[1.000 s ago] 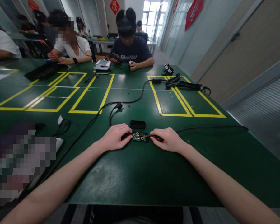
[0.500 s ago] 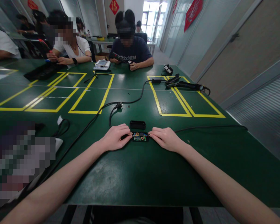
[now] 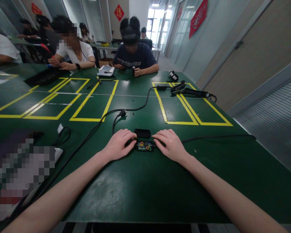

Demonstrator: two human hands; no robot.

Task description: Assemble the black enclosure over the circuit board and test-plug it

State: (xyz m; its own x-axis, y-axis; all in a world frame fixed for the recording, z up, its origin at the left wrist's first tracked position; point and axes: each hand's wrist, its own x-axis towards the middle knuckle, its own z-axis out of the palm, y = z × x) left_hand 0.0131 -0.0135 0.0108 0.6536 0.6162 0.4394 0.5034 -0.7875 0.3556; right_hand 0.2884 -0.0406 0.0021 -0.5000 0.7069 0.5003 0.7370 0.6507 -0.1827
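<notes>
Item: circuit board (image 3: pixel 145 146) in an open black casing, on the bench (image 3: pixel 140 187), between my two grips. Progress, as I judge it: partway; board exposed, black cover (image 3: pixel 142 133) off, lying just far of it, unfitted. Left hand (image 3: pixel 120 144): at the board's left end; whether it pinches anything, I cannot tell. Right hand (image 3: pixel 171 145): thumb and fingers spread, near the right end. Black cable (image 3: pixel 218 137): runs right.

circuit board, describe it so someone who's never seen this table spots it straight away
On the green table, look between the left hand and the right hand. The circuit board sits there in a small black case, just nearer than a black half-shell. Unlike that plain shell, it shows green with two orange-brown ring coils.
</notes>
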